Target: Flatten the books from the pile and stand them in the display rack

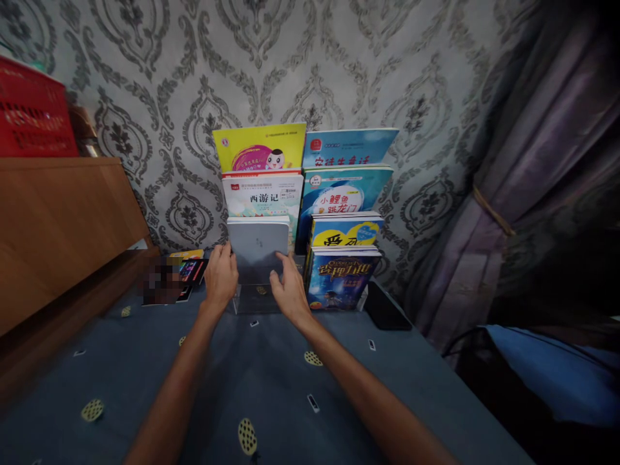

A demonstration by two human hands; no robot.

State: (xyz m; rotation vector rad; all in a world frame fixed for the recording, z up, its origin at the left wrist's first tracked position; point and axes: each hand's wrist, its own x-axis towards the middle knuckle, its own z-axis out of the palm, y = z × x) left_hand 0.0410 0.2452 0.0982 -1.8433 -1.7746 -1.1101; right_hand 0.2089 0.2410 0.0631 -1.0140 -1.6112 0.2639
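Setting grey book (258, 248) upright into front slot of clear rack (254, 298); left hand (221, 276) and right hand (289, 290) clamped on its edges, probably seated. Next: careful release.

Readable only in part: 西游记 on the white book (264, 197), 小鲤鱼跳龙门 on the blue book (341, 194) beside it, lettering on the remaining covers and the red crate (31, 116) too blurred.
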